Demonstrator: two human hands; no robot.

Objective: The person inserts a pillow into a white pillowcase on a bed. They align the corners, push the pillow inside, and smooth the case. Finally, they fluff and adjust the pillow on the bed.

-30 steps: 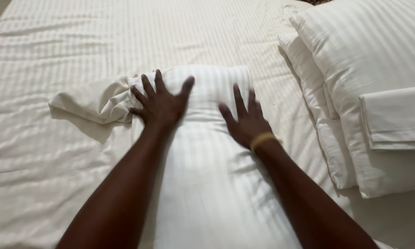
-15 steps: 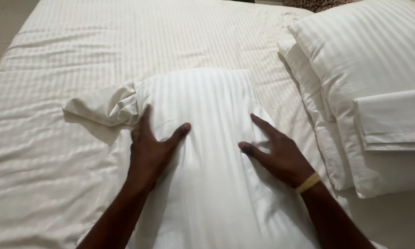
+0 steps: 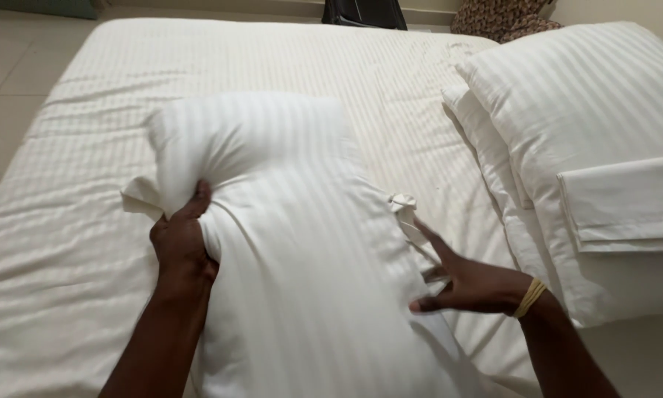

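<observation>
The left hand [image 3: 180, 243] gripped the striped pillow [image 3: 287, 236] by its edge, the right hand [image 3: 464, 284] lay open against it; pulling the case evenly from both sides would have seated it best.

Pillow's [image 3: 302, 243] near end off-frame.

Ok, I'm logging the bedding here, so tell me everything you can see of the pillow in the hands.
The pillow is plump and white, in a case of faintly striped, cotton-like cloth. It lies lengthwise on the bed, its far end raised and bunched. The left hand grips a fold of the case at its left edge, where loose cloth sticks out. The right hand touches its right edge with spread fingers, near a small knotted tie. Its near end runs out of view.
</observation>
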